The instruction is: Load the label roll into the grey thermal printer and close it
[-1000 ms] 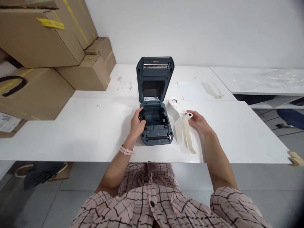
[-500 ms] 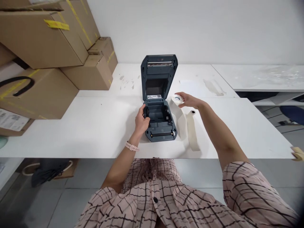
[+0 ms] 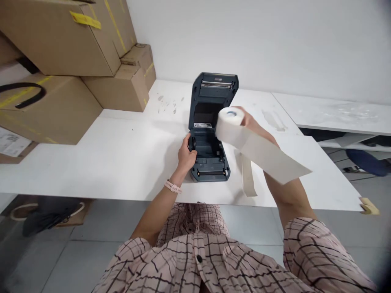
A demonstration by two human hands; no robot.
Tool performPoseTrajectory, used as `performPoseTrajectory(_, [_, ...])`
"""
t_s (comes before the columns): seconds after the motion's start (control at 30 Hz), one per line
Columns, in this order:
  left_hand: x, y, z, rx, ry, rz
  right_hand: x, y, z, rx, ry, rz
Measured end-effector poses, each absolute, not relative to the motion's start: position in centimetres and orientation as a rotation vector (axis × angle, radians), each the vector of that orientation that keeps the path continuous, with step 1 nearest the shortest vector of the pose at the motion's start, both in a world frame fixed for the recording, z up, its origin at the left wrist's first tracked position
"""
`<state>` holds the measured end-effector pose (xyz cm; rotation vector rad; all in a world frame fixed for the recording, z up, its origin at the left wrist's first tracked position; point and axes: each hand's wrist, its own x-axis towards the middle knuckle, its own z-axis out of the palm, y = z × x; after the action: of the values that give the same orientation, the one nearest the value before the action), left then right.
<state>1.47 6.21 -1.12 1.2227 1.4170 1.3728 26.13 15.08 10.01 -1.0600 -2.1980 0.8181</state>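
Observation:
A dark grey label printer (image 3: 210, 166) stands on the white table with its lid (image 3: 215, 93) tipped up and its bay exposed. My left hand (image 3: 186, 155) grips the printer's left side wall, thumb over the inner edge. Held up beside the raised lid is a white label roll (image 3: 227, 126), its loose strip trailing down to the right. Behind that roll, my right hand (image 3: 249, 120) is closed on it, partly hidden by the strip. A second paper strip (image 3: 248, 177) lies on the table right of the printer; the roll it came from is covered from view.
Cardboard boxes (image 3: 61, 44) are stacked at the left of the white table (image 3: 137, 162). A white wall rises behind. To the right are a shelf unit (image 3: 339, 118) and a dark blue stool seat (image 3: 366, 162). A dark bag (image 3: 49, 217) lies below at left.
My right hand has lifted the label roll off the table, toward the camera, its strip swinging out to the right. My left hand stays on the printer. The view has shifted slightly.

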Motion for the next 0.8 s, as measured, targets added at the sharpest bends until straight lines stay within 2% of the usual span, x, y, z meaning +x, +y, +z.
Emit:
performPoseTrajectory(0.1, [1.5, 6.4, -1.3, 1.220, 1.414, 1.387, 22.0, 14.3, 11.9, -1.033, -2.552, 0.858])
performPoseTrajectory(0.27, [1.6, 6.7, -1.8, 1.228, 1.430, 1.387, 18.1, 14.0, 12.3, -1.116, -3.019, 0.720])
performPoseTrajectory(0.63, [1.7, 6.6, -1.4, 1.242, 1.432, 1.380, 16.6, 14.8, 10.1, -1.188, -3.169, 0.539])
performPoseTrajectory(0.8, [1.6, 6.5, -1.3, 1.237, 1.422, 1.369, 16.7, 15.5, 8.5, -1.139, -3.141, 0.642])
